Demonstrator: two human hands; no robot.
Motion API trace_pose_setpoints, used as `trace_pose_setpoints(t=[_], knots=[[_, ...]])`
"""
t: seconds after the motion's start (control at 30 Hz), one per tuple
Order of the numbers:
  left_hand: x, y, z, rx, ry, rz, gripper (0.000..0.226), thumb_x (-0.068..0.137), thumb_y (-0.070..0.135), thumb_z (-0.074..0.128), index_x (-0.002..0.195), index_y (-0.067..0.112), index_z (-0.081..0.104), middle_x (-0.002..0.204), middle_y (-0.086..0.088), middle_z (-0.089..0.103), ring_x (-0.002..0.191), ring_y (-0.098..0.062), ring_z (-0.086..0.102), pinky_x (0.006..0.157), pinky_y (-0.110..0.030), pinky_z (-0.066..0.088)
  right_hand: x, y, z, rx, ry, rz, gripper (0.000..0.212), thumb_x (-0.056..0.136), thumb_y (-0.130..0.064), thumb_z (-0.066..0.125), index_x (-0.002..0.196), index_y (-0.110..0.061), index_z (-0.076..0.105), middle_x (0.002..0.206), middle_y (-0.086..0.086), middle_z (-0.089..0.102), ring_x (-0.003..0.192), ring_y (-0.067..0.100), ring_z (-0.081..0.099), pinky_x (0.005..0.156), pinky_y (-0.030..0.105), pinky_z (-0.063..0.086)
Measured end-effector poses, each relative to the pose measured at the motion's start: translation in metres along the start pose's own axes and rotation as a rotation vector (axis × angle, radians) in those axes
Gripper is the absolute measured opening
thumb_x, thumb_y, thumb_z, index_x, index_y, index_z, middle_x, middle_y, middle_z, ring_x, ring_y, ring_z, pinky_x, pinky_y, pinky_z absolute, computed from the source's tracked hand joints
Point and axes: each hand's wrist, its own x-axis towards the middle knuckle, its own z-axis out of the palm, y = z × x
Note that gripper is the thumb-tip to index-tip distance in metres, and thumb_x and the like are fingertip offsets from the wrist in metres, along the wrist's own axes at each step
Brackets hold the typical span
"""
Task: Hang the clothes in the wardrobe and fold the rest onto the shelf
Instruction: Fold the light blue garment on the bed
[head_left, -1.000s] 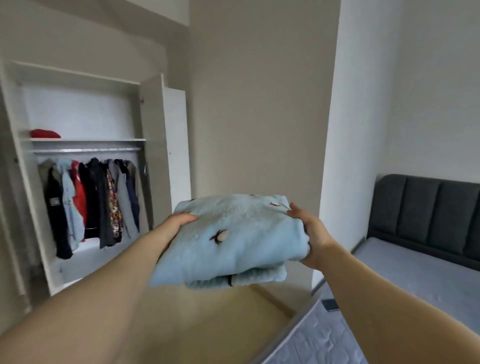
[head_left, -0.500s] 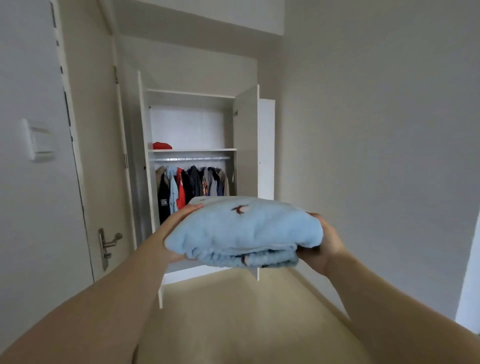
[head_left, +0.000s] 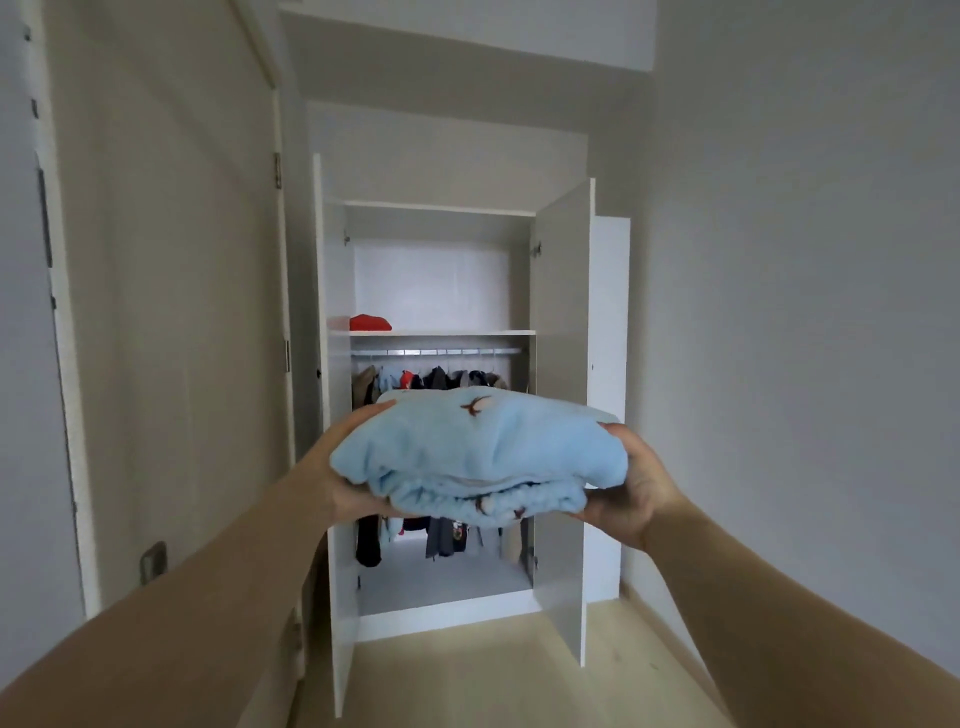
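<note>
Here's the blue fleece bundle (head_left: 478, 457), folded into a thick stack and held up at chest height, square in front of the open wardrobe (head_left: 563, 364). The left hand (head_left: 340, 435) clamps one end and the right hand (head_left: 639, 483) the other. On both, the thumb lies on top and the fingers curl underneath, pinching the layers together.

It looks plush, soft and light, with no stiffness at all. The top fold bulges over the lower ones, so the stack would likely sag or slide open if either side were let go. My read is that the two ends are the right place to hold, with support under the bottom layer.

Its target, I'd judge, is the shelf (head_left: 467, 332) above the rail (head_left: 436, 352). A red folded item (head_left: 370, 322) sits at the shelf's left end, and there's bare board to its right. Hanging clothes (head_left: 441, 376) fill the rail below, partly hidden behind the bundle. The shelf is well apart from the hands, so there's a walk and a lift to come. It should slide in flat, bottom layer first.
</note>
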Motion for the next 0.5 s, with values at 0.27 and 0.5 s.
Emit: trace_pose_setpoints(t=[0.27,0.5], knots=[[0.161,-0.001,-0.037,-0.051,-0.029,-0.012,0.027,0.067,0.022,0.056,0.066,0.003,0.076,0.073,-0.017,0.071,0.062,-0.030,0.070,0.051,-0.040,0.055,0.161,-0.004,-0.023,0.010,0.025,-0.008,0.032,0.092,-0.026,0.041,0.093,-0.007,0.067,0.090,0.013,0.073,0.086,0.026,0.067,0.076,0.036,0.055],[0.314,0.007,-0.086,-0.087,-0.031,0.033,0.049,0.092,0.021,0.043,0.059,0.003,0.074,0.065,-0.015,0.070,0.055,-0.025,0.069,0.048,-0.038,0.056,0.316,0.001,-0.035,-0.020,0.018,0.047,0.037,0.081,-0.030,0.052,0.108,-0.008,0.064,0.114,0.016,0.067,0.107,0.033,0.062,0.082,0.047,0.053]])
